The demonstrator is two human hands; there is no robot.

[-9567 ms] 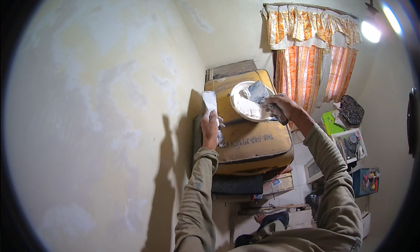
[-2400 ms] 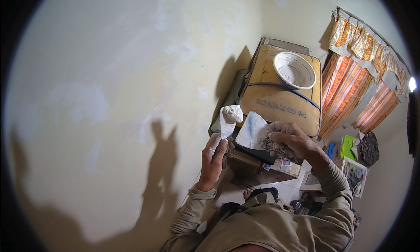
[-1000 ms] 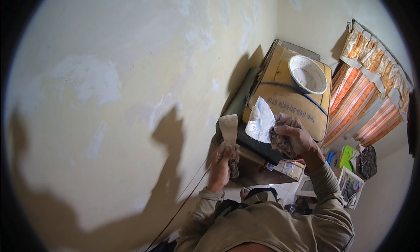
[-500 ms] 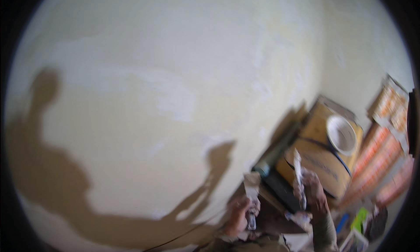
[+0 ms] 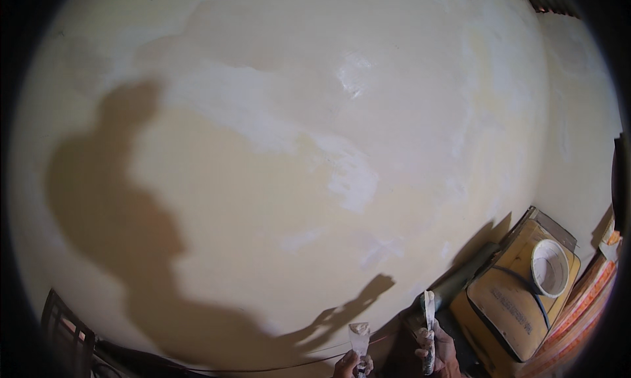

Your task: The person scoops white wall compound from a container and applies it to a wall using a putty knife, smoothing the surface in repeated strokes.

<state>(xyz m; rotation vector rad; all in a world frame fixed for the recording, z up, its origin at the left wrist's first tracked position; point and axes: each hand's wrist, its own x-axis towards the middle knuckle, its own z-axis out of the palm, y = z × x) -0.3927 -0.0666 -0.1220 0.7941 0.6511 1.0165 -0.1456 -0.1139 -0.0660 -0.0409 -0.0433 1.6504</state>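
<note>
At the lower edge, my left hand (image 5: pixel 350 365) is closed round the handle of a putty knife (image 5: pixel 359 338). Its broad blade points up and carries a dab of pale filler near the tip. Farther right, my right hand (image 5: pixel 444 352) grips a second putty knife (image 5: pixel 430 310), seen nearly edge-on, with whitish paste smeared on the blade and handle. Both tools are held upright and apart from each other. Beyond them rises a cream wall (image 5: pixel 223 181) with white and greyish patches and one shiny wet-looking spot (image 5: pixel 353 74) high up.
A yellow machine or case (image 5: pixel 503 306) stands at the lower right, with a white bucket (image 5: pixel 549 267) on top and a dark strap. Beside it lie orange-striped rolls (image 5: pixel 578 306). At the lower left is a dark frame (image 5: pixel 66 329); a thin cable (image 5: pixel 276 366) runs along the wall's foot.
The view has tilted up and left, so more wall shows and the bucket and yellow case sit lower right. Both hands now appear lower, still holding their putty knives.
</note>
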